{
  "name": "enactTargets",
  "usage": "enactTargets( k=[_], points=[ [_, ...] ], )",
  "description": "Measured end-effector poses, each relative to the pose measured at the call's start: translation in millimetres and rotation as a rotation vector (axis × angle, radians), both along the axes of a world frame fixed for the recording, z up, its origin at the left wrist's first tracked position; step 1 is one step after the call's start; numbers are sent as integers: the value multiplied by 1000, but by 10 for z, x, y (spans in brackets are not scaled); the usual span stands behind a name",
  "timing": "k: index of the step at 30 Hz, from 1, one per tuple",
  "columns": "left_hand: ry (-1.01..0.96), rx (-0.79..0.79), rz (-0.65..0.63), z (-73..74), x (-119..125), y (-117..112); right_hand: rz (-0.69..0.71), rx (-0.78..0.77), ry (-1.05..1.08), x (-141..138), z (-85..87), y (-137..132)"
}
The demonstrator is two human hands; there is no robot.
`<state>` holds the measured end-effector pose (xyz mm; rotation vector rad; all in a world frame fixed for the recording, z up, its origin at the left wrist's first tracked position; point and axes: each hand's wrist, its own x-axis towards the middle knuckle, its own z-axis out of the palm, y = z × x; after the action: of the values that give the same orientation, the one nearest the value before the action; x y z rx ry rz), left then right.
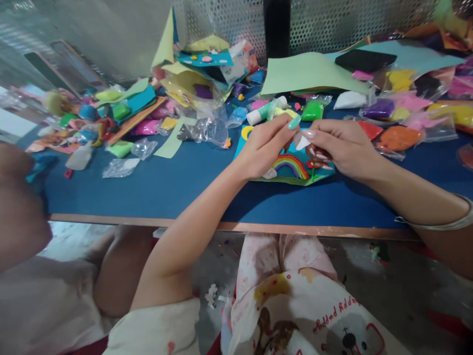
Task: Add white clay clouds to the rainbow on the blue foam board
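Over a blue card my two hands come close together. Between the thumb and fingers of my right hand is a small piece of white modelling clay. My left hand is closed, its thumb pressed to the fingers right beside the white clay; whether it grips anything is hidden. A clay rainbow lies on the card under my hands, with a yellow crescent at the upper left and a red flower at the right. A white clay lump sits at the rainbow's left end.
Behind the card lie a glue tube and a green clay packet. Orange clay and other packets are at the right, light green paper at the back. A clear plastic bag stands left. Another person sits at the left.
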<state>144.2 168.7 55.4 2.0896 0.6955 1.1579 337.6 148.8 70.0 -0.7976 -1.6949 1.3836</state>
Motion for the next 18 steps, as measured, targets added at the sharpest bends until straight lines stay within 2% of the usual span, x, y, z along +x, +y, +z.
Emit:
enactTargets(
  k=[3, 6, 12, 15, 18],
  points=[
    [32, -14, -47, 38, -9, -11, 79, -96, 48, 13, 4, 40],
    [45, 7, -74, 52, 6, -27, 101, -159, 94, 19, 8, 74],
    [-17, 144, 98, -29, 63, -41, -77, -99, 96, -15, 22, 39],
    [-49, 189, 177, -59, 74, -33, -15, -123, 83, -32, 1, 19],
    [-74, 170, 162, -56, 63, -25, 42, -129, 97, -25, -31, 40]
  ],
)
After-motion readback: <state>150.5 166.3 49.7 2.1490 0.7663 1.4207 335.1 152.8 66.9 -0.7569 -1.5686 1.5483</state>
